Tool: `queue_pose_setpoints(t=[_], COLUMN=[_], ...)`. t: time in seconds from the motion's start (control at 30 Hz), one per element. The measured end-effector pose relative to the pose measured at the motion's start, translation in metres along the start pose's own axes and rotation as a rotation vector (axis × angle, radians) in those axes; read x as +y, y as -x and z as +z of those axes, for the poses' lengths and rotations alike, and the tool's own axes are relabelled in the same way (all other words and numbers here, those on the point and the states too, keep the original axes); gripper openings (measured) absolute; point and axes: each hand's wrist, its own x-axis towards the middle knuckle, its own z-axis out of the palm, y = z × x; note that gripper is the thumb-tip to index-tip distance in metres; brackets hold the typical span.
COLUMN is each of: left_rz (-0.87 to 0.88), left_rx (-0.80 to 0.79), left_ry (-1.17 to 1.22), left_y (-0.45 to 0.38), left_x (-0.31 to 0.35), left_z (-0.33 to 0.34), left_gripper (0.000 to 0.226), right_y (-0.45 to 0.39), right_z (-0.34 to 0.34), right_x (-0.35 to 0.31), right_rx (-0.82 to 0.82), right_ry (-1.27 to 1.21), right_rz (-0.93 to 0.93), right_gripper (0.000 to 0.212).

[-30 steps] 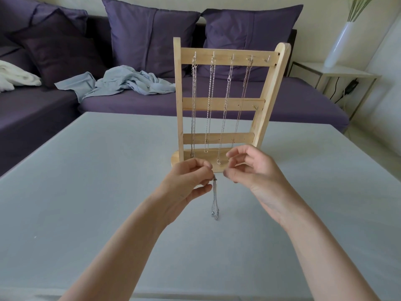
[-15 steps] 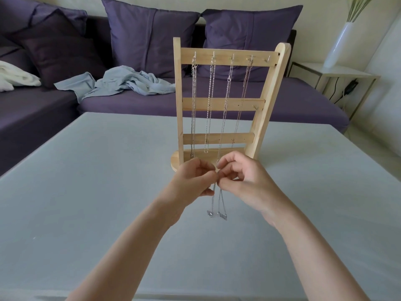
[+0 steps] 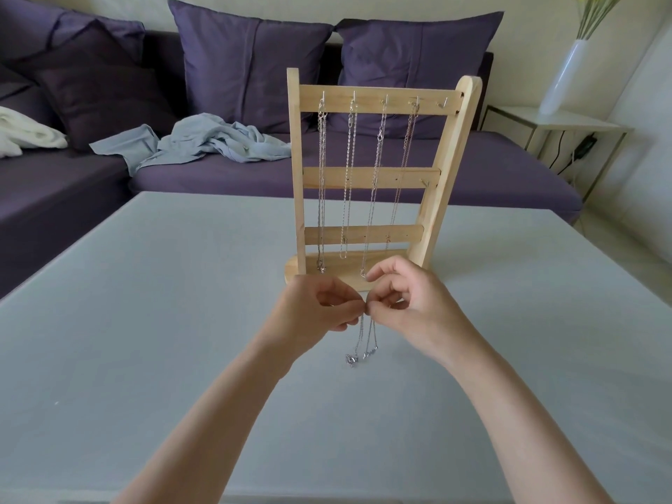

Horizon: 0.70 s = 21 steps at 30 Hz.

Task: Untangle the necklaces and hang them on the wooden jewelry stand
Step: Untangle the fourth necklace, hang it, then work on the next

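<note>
The grey counter (image 3: 145, 321) runs wide and bare to the left and right of the hands; its far edge meets the purple sofa (image 3: 509, 176), and its near edge is cut off at the bottom of the view. The wooden stand (image 3: 367, 178) sits upright toward the far middle of the counter. Four chains (image 3: 348, 176) hang from hooks on its top bar, while the rightmost hook (image 3: 444, 102) carries nothing.

Just in front of the stand's base, the left hand (image 3: 312, 314) and the right hand (image 3: 411, 303) meet fingertip to fingertip, both pinching the top of a thin necklace (image 3: 362, 343). Its strands hang down between the wrists, and the lower end with the clasp reaches close to the counter; whether it touches cannot be told.

On the sofa lie a crumpled blue shirt (image 3: 218, 143) and a white cloth (image 3: 22, 132), with purple cushions (image 3: 251, 67) behind. A white vase (image 3: 563, 74) stands on a side table (image 3: 567, 121) at far right; its top is cut off. The right hand covers part of the stand's base.
</note>
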Motion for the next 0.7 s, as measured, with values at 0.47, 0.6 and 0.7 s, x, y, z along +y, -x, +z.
queue_pose_setpoints(t=[0.47, 0.6, 0.7], left_rz=[-0.141, -0.106, -0.065], left_rx=[-0.054, 0.005, 0.038], left_ry=[0.173, 0.067, -0.001], left_y=[0.0005, 0.0, -0.0004], left_x=[0.0054, 0.0047, 0.003], left_z=[-0.0017, 0.0036, 0.0067], left_gripper=[0.016, 0.017, 0.017], right_y=[-0.0026, -0.0016, -0.0006], right_z=[-0.0026, -0.0001, 0.0018], right_x=[-0.0036, -0.0043, -0.0043], right_rx=[-0.003, -0.02, -0.037], right_ry=[-0.193, -0.117, -0.058], right_rz=[0.063, 0.058, 0.057], right_gripper=[0.025, 0.029, 0.031])
